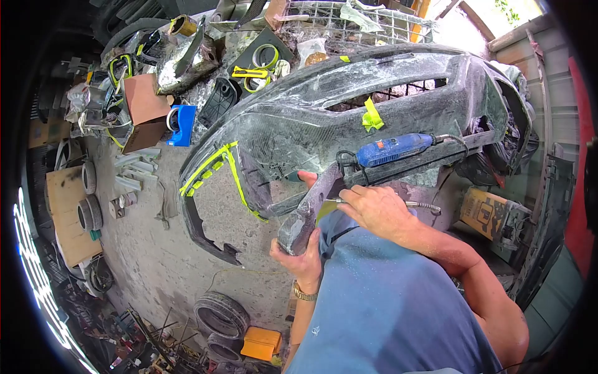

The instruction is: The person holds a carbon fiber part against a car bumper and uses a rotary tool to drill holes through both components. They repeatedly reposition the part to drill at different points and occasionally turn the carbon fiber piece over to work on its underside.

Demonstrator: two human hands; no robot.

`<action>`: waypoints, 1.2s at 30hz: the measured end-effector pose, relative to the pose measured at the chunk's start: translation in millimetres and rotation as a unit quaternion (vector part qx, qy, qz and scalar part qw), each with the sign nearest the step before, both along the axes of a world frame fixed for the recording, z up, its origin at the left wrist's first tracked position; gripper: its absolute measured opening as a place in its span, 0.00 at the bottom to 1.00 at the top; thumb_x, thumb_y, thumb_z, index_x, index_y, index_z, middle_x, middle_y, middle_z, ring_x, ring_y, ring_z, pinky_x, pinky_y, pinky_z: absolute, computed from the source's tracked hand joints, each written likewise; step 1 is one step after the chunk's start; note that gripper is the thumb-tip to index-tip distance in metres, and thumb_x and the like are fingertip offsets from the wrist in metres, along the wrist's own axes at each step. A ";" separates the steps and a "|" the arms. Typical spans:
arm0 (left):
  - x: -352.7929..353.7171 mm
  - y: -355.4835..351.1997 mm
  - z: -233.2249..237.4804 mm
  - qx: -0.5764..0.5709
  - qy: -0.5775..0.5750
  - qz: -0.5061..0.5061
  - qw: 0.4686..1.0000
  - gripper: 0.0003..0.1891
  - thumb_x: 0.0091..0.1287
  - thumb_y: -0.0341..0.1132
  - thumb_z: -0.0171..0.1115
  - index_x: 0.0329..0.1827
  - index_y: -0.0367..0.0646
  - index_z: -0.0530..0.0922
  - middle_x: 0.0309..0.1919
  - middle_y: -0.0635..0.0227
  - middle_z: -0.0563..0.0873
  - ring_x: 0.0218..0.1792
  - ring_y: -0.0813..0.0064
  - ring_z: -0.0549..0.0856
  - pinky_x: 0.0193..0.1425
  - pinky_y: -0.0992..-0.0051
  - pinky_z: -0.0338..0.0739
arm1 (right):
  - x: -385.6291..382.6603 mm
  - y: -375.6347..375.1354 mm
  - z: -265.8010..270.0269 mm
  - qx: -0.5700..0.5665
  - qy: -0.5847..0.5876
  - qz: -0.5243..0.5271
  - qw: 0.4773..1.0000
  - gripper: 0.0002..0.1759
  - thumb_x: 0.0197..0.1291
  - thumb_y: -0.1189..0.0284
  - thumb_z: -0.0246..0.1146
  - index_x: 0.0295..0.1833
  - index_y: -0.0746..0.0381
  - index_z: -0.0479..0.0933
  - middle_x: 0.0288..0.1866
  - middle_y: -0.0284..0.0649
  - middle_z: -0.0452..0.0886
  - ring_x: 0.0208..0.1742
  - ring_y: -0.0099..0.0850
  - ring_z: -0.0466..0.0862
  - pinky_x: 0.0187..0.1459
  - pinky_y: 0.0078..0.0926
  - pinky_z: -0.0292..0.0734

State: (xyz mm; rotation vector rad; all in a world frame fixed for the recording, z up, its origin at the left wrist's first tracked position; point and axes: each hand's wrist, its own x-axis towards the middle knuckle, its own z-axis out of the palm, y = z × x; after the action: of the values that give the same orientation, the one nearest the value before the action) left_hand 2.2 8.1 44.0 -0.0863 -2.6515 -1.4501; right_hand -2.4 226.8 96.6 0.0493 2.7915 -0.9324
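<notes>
My left hand (303,258) grips the lower end of a dusty dark-grey molded part (303,216), fingers wrapped around its edge. My right hand (378,210) is closed on the handpiece of a flexible shaft (423,206), mostly hidden under the fingers. Its thin tip (334,200) points left, right at the part's edge. Above my hands, a blue rotary tool (395,149) lies on a large dusty car bumper (280,134). Yellow-green tape (233,174) is stuck along the bumper's left end, with another piece (372,115) near its opening.
Tape rolls (265,56), a yellow cutter (249,72) and a blue tape dispenser (181,124) sit on the cluttered bench at upper left. Tires (221,315) and an orange object (261,343) lie on the concrete floor. A cardboard box (481,213) stands at right.
</notes>
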 end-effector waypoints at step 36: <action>2.8 -2.5 -2.0 -0.034 -0.023 0.009 0.999 0.38 0.56 0.27 0.79 0.62 0.37 0.58 0.52 0.59 0.71 0.52 0.68 0.78 0.56 0.69 0.78 | -3.6 2.5 5.9 -0.006 -0.056 0.004 0.998 0.15 0.68 0.60 0.59 0.50 0.61 0.78 0.38 0.43 0.83 0.40 0.45 0.86 0.40 0.42 0.81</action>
State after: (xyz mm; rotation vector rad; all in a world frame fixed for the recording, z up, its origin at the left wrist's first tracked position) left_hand 5.0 5.7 41.9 -0.0353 -2.7304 -1.3732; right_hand -5.9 229.3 102.6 0.0850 2.6820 -0.9139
